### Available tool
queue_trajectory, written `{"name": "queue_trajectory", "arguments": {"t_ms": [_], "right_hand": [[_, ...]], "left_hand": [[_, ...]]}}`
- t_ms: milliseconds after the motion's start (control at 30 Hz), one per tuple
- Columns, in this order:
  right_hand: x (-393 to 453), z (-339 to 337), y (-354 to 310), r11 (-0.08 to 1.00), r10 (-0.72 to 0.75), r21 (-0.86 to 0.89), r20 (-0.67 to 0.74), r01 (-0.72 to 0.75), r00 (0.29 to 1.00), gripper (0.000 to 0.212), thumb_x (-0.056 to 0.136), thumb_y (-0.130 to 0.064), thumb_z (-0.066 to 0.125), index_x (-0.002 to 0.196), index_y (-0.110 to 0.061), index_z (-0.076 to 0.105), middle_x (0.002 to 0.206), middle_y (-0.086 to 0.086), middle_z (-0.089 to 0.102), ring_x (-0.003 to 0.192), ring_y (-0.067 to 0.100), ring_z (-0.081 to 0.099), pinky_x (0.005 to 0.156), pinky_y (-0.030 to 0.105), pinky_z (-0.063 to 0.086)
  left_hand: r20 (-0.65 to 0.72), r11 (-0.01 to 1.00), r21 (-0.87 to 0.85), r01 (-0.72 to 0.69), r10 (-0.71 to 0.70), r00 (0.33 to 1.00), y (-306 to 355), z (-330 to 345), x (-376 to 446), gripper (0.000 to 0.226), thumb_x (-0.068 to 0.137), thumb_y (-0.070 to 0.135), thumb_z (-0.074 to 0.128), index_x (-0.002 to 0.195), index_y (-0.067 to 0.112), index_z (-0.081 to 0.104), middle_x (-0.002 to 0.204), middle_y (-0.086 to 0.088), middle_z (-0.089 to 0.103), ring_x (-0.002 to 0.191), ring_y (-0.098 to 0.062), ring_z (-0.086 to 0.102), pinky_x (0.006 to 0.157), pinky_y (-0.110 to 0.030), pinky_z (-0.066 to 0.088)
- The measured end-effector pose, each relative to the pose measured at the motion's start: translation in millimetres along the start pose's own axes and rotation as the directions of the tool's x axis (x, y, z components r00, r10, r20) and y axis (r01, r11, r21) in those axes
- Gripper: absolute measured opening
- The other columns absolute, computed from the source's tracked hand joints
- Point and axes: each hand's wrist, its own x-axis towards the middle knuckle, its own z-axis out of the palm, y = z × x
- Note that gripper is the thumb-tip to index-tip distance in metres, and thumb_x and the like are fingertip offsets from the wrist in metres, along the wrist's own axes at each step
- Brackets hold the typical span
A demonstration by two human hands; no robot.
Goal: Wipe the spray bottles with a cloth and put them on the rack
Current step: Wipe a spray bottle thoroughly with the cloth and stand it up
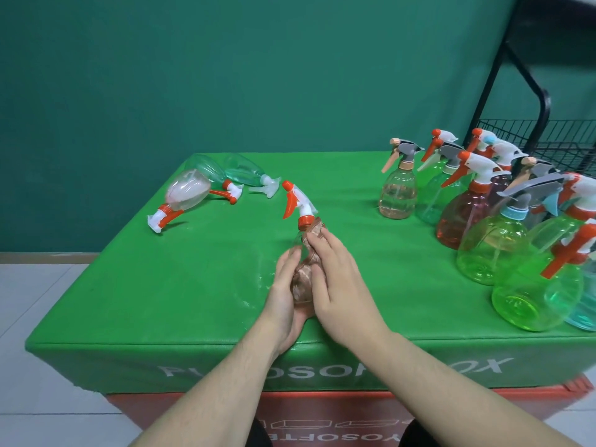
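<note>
A clear spray bottle with an orange and white trigger head tilts over the middle of the green table. My left hand cups its body from the left and below. My right hand presses a brownish cloth against the bottle's right side, fingers curled over it. Three bottles lie on their sides at the far left: a clear one and two green-tinted ones. Several upright bottles, pink and green among them, crowd the right side.
A black wire rack stands behind the table's far right corner, its basket shelf just past the upright bottles. A green wall runs behind. The table's front edge is close to my forearms, with a red box below it.
</note>
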Motion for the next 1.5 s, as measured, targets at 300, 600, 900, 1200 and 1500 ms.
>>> {"name": "queue_trajectory", "arguments": {"t_ms": [300, 600, 900, 1200, 1500], "right_hand": [[-36.4, 6.4, 9.4, 0.992, -0.127, -0.010, -0.022, 0.127, 0.992, 0.050, 0.102, -0.022, 0.037, 0.151, -0.029, 0.037, 0.167, -0.007, 0.022, 0.156, 0.016, 0.012, 0.127, 0.033, 0.014], [-42.5, 8.6, 7.9, 0.985, -0.175, -0.001, -0.025, 0.175, 0.984, 0.046, 0.099, -0.019, 0.040, 0.143, -0.031, 0.044, 0.166, -0.013, 0.022, 0.157, 0.019, 0.009, 0.127, 0.028, 0.011], [-1.3, -0.6, 3.1, 0.996, -0.047, 0.072, -0.023, 0.048, 0.999, 0.052, 0.092, -0.027, 0.036, 0.141, -0.025, 0.052, 0.162, -0.009, 0.032, 0.154, 0.010, 0.017, 0.126, 0.031, 0.015], [38.9, -6.5, 1.3, 0.973, 0.111, 0.198, 0.026, -0.114, 0.993, 0.046, 0.099, -0.015, 0.046, 0.142, -0.029, 0.052, 0.155, -0.017, 0.034, 0.129, -0.028, 0.023, 0.102, -0.005, 0.015], [3.8, 0.9, 4.1, 0.969, 0.136, 0.212, -0.023, -0.128, 0.990, 0.045, 0.105, -0.019, 0.044, 0.150, -0.025, 0.040, 0.139, -0.015, 0.041, 0.125, -0.022, 0.036, 0.108, 0.005, 0.027]], "left_hand": [[-0.021, 0.996, -0.039, -0.084, 0.083, 0.996, 0.8, 0.8, -2.8, 0.076, 0.078, 0.036, 0.079, 0.141, 0.010, 0.045, 0.108, -0.012, 0.077, 0.094, -0.022, 0.076, 0.075, -0.030, 0.062], [-0.078, 0.996, -0.090, -0.017, 0.010, 0.997, 4.2, 0.4, -3.1, 0.116, 0.057, 0.050, 0.098, 0.148, 0.001, 0.044, 0.131, -0.022, 0.067, 0.103, -0.028, 0.072, 0.080, -0.035, 0.062], [0.062, 0.998, -0.025, 0.055, -0.053, 0.997, 5.6, -0.2, -3.5, 0.040, 0.091, 0.035, 0.057, 0.121, 0.013, 0.072, 0.114, -0.011, 0.076, 0.093, -0.018, 0.075, 0.075, -0.029, 0.063], [0.082, 0.997, 0.020, 0.073, -0.075, 0.994, 5.7, -9.2, 0.1, 0.043, 0.088, 0.040, 0.054, 0.114, 0.016, 0.077, 0.121, -0.015, 0.073, 0.100, -0.030, 0.071, 0.089, -0.055, 0.057], [0.013, 0.999, -0.033, 0.015, -0.015, 1.000, 3.0, -5.1, -0.4, 0.054, 0.088, 0.042, 0.058, 0.139, 0.025, 0.059, 0.116, -0.012, 0.075, 0.089, -0.027, 0.073, 0.075, -0.038, 0.060]]}}
